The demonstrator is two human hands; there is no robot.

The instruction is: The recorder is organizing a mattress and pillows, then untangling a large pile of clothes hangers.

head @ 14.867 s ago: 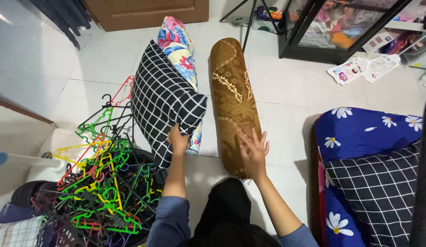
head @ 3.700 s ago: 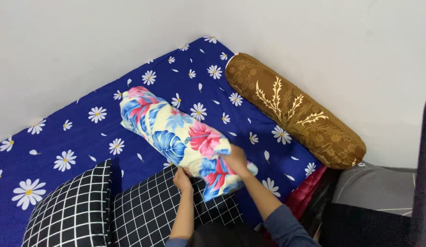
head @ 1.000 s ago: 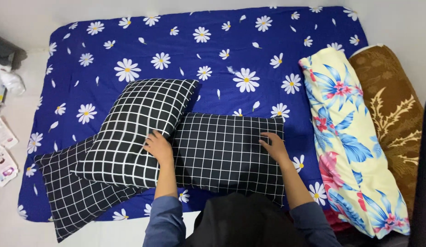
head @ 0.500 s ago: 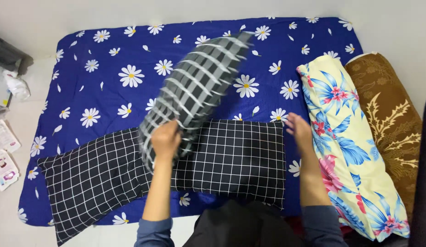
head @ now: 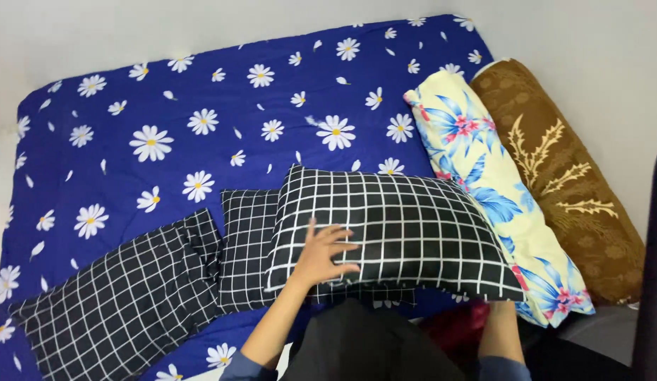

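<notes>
Left hand: the left hand (head: 327, 252) lies flat, fingers spread, on the top checked pillow (head: 399, 229) at lower centre.
Right hand: only the right forearm (head: 499, 330) shows at lower right; hand hidden under the pillow, finger state cannot be told.
Pillows: two more checked pillows (head: 124, 293) lie at lower left.
Surroundings: blue daisy mattress (head: 166, 127); floral bolster (head: 484, 183) and brown bolster (head: 561, 176) at right.

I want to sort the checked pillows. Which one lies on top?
The rightmost black checked pillow, under the left hand; it overlaps the middle one.
</notes>
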